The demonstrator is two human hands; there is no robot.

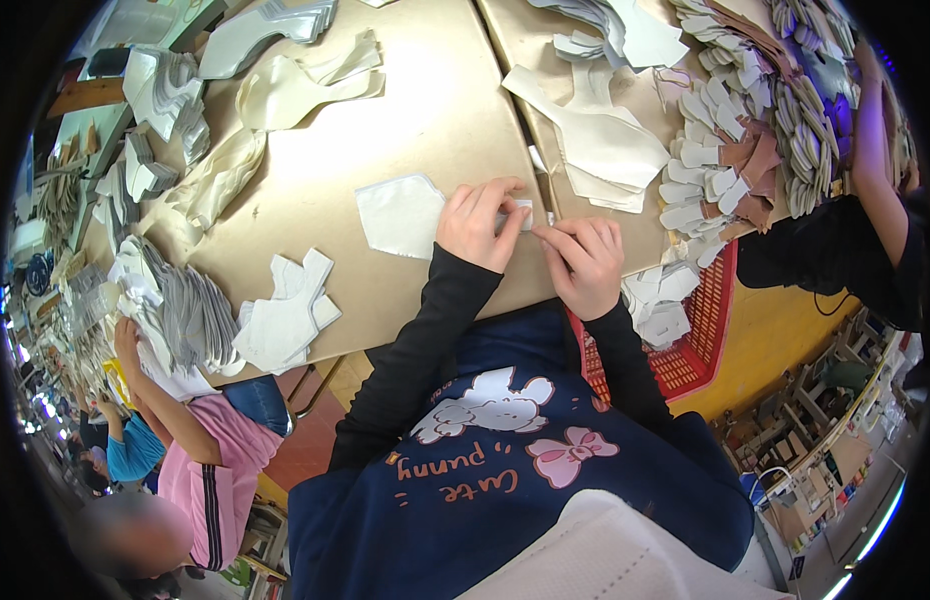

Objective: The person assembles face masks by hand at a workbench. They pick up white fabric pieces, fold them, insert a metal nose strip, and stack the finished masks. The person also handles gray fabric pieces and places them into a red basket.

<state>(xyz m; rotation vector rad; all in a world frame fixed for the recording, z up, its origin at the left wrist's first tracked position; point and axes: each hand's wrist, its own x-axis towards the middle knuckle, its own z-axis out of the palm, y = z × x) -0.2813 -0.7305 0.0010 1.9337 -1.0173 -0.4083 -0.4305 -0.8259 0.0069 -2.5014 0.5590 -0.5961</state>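
Note:
My left hand (475, 224) is closed in a pinch on a small white piece (526, 214), much of which its fingers hide. Close to that piece, my right hand (591, 262) has thumb and forefinger pressed together. Anything between those fingertips is too small to name. Beside my left hand a larger white cut panel (399, 214) with angled corners lies flat on the tan table (440, 110). A tiny white scrap (536, 157) sits at the dark gap between the table halves, just beyond my hands.
Cream cut pieces (305, 88) and grey-white stacks (170, 300) fill the left side. At the right lie cream panels (610, 150) and piles of white and brown pieces (730, 165). A red basket (703, 340) stands below the table edge. Other people work at left and right.

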